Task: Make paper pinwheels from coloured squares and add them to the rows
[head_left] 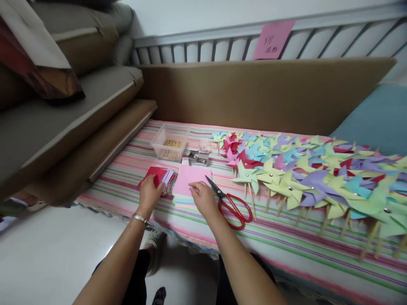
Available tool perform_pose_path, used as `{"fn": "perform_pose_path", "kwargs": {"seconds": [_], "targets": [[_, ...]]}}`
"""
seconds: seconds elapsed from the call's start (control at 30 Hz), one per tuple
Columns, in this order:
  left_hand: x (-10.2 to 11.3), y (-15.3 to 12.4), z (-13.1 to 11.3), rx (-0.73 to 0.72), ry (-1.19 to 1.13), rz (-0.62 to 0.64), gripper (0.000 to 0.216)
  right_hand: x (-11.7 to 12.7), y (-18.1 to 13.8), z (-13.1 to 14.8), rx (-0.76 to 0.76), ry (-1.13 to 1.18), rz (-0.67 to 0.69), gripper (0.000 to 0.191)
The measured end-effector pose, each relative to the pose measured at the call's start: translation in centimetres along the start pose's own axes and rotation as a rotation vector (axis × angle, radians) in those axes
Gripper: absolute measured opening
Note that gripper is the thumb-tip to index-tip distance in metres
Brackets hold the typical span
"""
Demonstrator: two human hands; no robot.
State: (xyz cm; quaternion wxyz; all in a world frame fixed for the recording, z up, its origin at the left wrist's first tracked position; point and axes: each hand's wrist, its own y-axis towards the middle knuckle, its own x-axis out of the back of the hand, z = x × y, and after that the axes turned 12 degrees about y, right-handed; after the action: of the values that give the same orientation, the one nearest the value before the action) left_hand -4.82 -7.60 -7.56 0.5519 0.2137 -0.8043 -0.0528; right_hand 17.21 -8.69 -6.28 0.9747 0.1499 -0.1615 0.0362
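Note:
My left hand [149, 195] rests on a small stack of red paper [156, 173], its fingers closed on the red sheet at the top. Purple and other coloured edges show beside the red. Over a stack of square pink paper [187, 180] is my right hand [202, 195], fingers curled together, with nothing visible in them. Blue and pale sheets stick out under the pink one. Red-handled scissors [233, 203] lie just right of my right hand, their blades resting near the edge of the pink stack.
Several paper pinwheels [291, 188] on sticks cover the table's right side. Behind the paper stand a clear plastic box [170, 142] with yellowish sticks and a small box [200, 159] of metal bits. A cardboard panel [238, 95] borders the back; stacked padded boards [121, 140] stand left.

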Motion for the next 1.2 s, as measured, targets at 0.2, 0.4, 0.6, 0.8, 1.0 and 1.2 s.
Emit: {"fn": "perform_pose_path", "kwargs": {"seconds": [0.2, 0.4, 0.6, 0.8, 1.0, 1.2], "targets": [[0.3, 0.5, -0.1, 0.006, -0.104, -0.040, 0.025, 0.3, -0.1, 0.3, -0.017, 0.074, -0.024, 0.019], [5.2, 1.5, -0.7, 0.071, -0.260, -0.122, 0.029, 0.8, 0.1, 1.0, -0.021, 0.198, -0.050, 0.018], [9.7, 0.4, -7.3, 0.332, -1.161, -0.087, 0.018, 0.9, 0.5, 2.4, -0.083, 0.424, -0.087, 0.023], [5.8, -0.4, -13.2, 0.652, -1.497, 0.374, 0.015, 1.3, 1.6, 2.3, -0.348, 1.081, -0.140, 0.044], [3.6, -0.2, -13.5, 0.625, -1.509, 0.548, 0.011, 1.3, 3.1, 0.7, -0.380, 1.125, -0.360, 0.022], [0.8, -1.9, -12.7, 0.388, -1.763, 0.592, 0.024, 0.5, 3.6, 0.3, -0.349, 1.145, -0.501, 0.021]]}}
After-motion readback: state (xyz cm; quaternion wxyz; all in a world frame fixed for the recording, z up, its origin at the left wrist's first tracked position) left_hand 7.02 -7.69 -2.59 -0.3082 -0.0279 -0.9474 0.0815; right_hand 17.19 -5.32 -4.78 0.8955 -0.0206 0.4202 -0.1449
